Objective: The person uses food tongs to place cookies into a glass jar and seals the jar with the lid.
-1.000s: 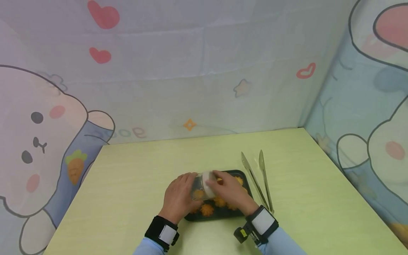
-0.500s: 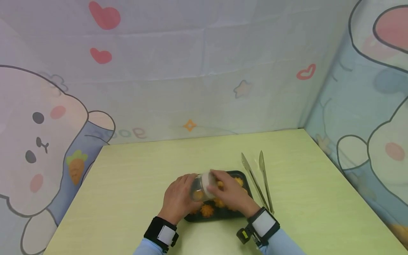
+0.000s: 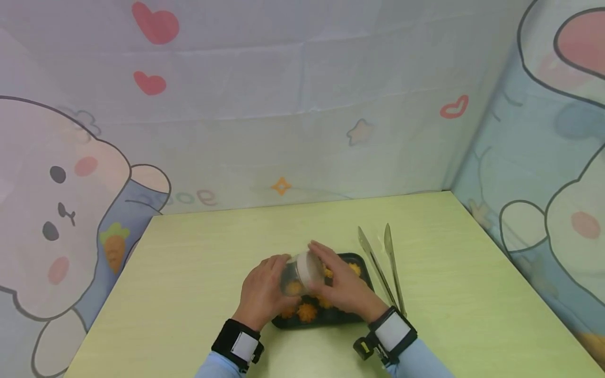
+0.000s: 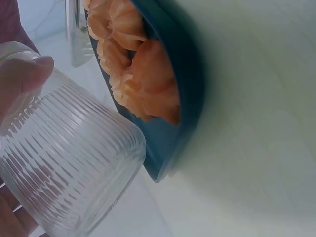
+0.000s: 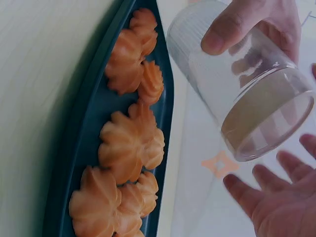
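In the head view my left hand [image 3: 266, 289] grips a clear jar [image 3: 290, 279] with a pale lid [image 3: 310, 269]. It holds the jar tilted above a dark tray, lid end towards the right. The left wrist view shows the jar's ribbed glass [image 4: 74, 153] with nothing inside. My right hand [image 3: 347, 286] is beside the lid. Its fingers [image 5: 274, 197] are spread and loosely bent in the right wrist view, a little apart from the lid [image 5: 269, 113]. Orange-brown ridged cookies [image 5: 126, 145] lie on the tray [image 5: 86, 133] under the hands.
Metal tongs [image 3: 397, 273] lie spread on the pale yellow table [image 3: 203, 262], right of the tray. A cloth printed with cartoon figures and hearts [image 3: 264, 105] hangs behind the table, and another on the right side.
My right hand's fingers have loosened and straightened from their hold on the lid. The left hand keeps its grip on the jar, which has shifted slightly left. Tray and tongs stay put.
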A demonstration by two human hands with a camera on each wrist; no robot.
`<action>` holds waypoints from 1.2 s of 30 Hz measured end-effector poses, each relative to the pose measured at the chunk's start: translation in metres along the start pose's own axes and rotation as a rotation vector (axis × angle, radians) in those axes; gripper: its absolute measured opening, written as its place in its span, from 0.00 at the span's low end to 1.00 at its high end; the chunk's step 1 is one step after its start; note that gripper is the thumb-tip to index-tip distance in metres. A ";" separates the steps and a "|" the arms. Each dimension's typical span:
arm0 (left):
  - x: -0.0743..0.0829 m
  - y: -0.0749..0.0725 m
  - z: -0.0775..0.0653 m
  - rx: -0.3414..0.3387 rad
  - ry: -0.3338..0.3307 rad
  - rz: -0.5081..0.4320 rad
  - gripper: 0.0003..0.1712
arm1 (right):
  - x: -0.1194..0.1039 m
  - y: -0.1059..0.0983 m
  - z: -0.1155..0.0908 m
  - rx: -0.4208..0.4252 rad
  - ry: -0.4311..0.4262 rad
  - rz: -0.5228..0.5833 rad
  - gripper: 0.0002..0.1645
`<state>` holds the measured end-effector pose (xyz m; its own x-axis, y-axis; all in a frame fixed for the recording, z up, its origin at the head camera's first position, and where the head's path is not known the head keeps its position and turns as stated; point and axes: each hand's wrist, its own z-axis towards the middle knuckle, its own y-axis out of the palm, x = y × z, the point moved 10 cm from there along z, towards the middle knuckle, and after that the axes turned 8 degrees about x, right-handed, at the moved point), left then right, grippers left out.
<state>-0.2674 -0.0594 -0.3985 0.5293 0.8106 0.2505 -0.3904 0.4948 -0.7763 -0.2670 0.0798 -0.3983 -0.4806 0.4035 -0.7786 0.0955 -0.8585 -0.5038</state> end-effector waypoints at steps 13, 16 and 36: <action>0.007 -0.001 0.004 -0.011 0.032 0.077 0.52 | 0.018 -0.001 0.003 0.088 0.357 -0.001 0.44; 0.008 -0.002 0.004 -0.006 0.039 0.077 0.52 | 0.017 -0.001 0.004 0.089 0.348 -0.006 0.43; 0.008 -0.005 0.003 0.010 0.048 0.050 0.51 | 0.004 0.000 0.003 -0.019 0.167 0.110 0.46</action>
<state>-0.2638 -0.0544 -0.3911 0.5442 0.8187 0.1834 -0.4248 0.4574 -0.7813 -0.2711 0.0805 -0.4007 -0.3152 0.3560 -0.8797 0.1565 -0.8948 -0.4182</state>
